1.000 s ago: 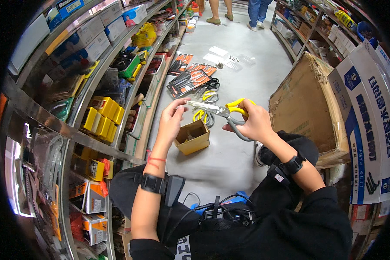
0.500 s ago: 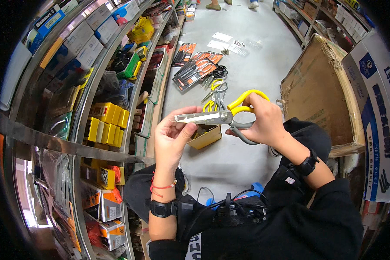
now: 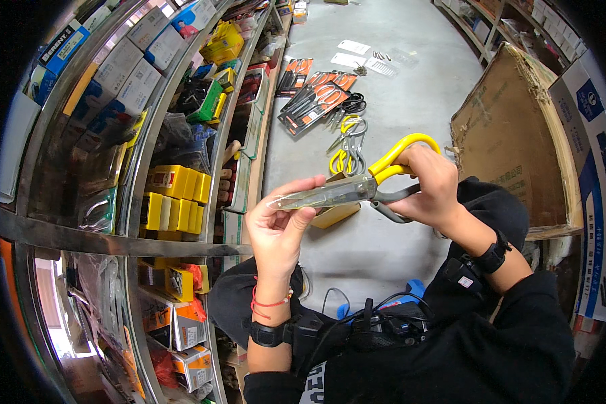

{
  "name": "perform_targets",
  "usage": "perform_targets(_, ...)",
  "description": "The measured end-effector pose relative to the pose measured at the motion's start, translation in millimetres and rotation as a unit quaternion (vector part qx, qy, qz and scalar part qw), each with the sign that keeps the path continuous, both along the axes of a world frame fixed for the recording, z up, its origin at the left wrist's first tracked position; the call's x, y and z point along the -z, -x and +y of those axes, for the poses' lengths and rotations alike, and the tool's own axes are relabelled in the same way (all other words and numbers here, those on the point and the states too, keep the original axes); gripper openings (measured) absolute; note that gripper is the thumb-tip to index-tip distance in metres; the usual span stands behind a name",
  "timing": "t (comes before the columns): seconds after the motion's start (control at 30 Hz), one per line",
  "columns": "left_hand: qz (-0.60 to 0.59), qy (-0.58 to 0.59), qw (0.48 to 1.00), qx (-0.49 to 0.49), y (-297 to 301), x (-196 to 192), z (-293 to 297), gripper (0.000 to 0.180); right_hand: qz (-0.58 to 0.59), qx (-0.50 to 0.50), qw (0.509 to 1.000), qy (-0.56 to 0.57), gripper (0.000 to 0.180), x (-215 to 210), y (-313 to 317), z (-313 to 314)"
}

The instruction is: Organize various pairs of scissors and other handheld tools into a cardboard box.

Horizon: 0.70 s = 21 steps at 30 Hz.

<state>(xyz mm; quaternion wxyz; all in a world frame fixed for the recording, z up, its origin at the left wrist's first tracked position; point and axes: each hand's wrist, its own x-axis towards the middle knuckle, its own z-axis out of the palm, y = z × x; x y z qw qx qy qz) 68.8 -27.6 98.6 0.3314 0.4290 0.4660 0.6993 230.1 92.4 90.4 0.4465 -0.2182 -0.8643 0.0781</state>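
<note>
A pair of scissors [image 3: 330, 194] with one yellow and one grey handle lies across my two hands, its blades together and pointing left. The blades look wrapped in a clear, shiny sleeve. My left hand [image 3: 276, 232] pinches the blade end between thumb and fingers. Around the handles, my right hand [image 3: 434, 185] is closed, with the yellow loop rising over its fingers. Just under the blades is a small cardboard box [image 3: 338, 216], its inside mostly hidden. Beyond it on the floor lie more yellow-and-grey scissors [image 3: 347, 145].
Carded scissors [image 3: 311, 108] and black-handled scissors [image 3: 354, 102] lie farther off, near white cards [image 3: 353, 47]. Shelves [image 3: 121, 244] packed with boxes line the left side. A large worn carton [image 3: 518, 141] and a white-and-blue box [image 3: 589, 202] stand at the right.
The scissors have rolled and tilted a little in my hands, so the white glare on the blades is gone. The whole view has shifted slightly. Both hands keep their hold.
</note>
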Motion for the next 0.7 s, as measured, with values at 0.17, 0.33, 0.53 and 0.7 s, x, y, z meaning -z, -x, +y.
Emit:
perform_targets(0.17,0.007,-0.003,1.000,-0.013,1.0,1.7,-0.7,0.035,0.019,-0.019,1.000,-0.016,0.038,3.7,1.6,0.2)
perform_targets(0.33,-0.005,-0.013,1.000,-0.008,3.4,3.8,-2.2,0.030,0.001,-0.021,1.000,-0.011,0.038,2.2,1.0,-3.3)
perform_targets(0.53,0.000,-0.001,1.000,-0.017,4.0,5.5,-1.8,0.032,0.005,-0.040,0.999,-0.002,0.033,3.6,3.1,-6.0)
perform_targets(0.7,-0.046,0.007,0.999,0.011,-3.4,1.5,2.8,0.035,0.001,-0.023,1.000,-0.001,0.029,4.8,2.1,-5.6)
